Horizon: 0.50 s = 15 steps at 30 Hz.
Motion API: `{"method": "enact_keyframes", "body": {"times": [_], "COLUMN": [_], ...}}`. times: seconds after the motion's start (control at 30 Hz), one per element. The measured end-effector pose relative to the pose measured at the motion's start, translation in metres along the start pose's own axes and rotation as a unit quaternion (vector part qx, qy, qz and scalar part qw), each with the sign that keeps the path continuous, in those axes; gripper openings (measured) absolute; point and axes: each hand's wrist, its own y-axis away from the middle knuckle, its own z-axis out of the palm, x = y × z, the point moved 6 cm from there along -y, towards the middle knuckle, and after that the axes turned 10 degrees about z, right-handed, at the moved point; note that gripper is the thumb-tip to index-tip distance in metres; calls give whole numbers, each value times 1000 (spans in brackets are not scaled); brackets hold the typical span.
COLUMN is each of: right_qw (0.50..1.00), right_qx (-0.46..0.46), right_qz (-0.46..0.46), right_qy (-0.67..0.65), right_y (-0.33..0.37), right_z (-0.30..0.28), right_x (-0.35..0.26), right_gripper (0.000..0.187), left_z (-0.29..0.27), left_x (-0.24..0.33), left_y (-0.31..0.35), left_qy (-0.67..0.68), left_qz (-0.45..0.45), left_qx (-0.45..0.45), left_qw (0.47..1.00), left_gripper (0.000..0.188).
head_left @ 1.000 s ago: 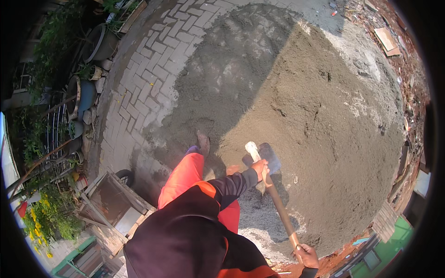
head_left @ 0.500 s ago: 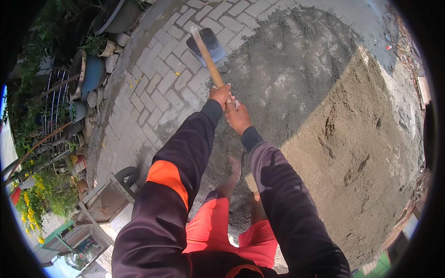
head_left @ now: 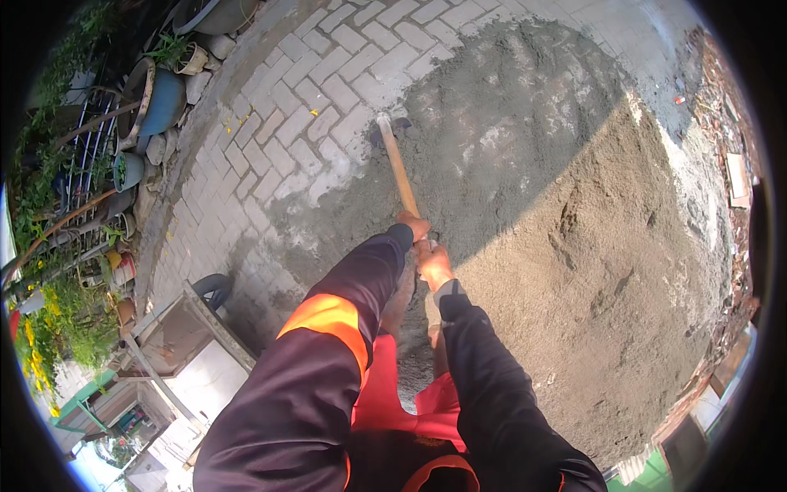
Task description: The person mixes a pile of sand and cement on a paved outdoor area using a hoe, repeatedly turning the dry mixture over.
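Observation:
Both of my hands grip the wooden handle of a shovel in front of me. My left hand is the upper one on the handle, my right hand sits just below it. The metal blade rests on the ground at the edge of a big pile of grey-brown sand, where the sand meets the brick paving. I wear dark sleeves with an orange band and red trousers.
A wheelbarrow stands at my left, low in the picture. Pots, a blue container and plants line the paving's left border. Rubble and boards lie along the right side of the sand pile.
The shovel swung from my right side up and forward; its blade has now come down from the raised position onto the sand's edge. My hands moved together on the handle.

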Motion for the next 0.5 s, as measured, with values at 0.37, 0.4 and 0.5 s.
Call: {"method": "enact_keyframes", "body": {"times": [0.37,0.4,0.5], "right_qw": [999,996,965], "right_qx": [32,51,238], "right_qz": [-9,65,98], "right_qy": [29,-33,-57], "right_y": [322,394,595], "right_z": [-265,-311,-463], "right_x": [192,220,280], "right_gripper": [34,35,41], "left_z": [231,267,406], "left_x": [-24,-25,-37], "left_y": [159,179,352], "left_qy": [490,533,544], "left_qz": [-120,-185,-282], "left_qx": [-70,-84,-216], "left_qw": [861,821,760], "left_gripper": [34,34,33]}}
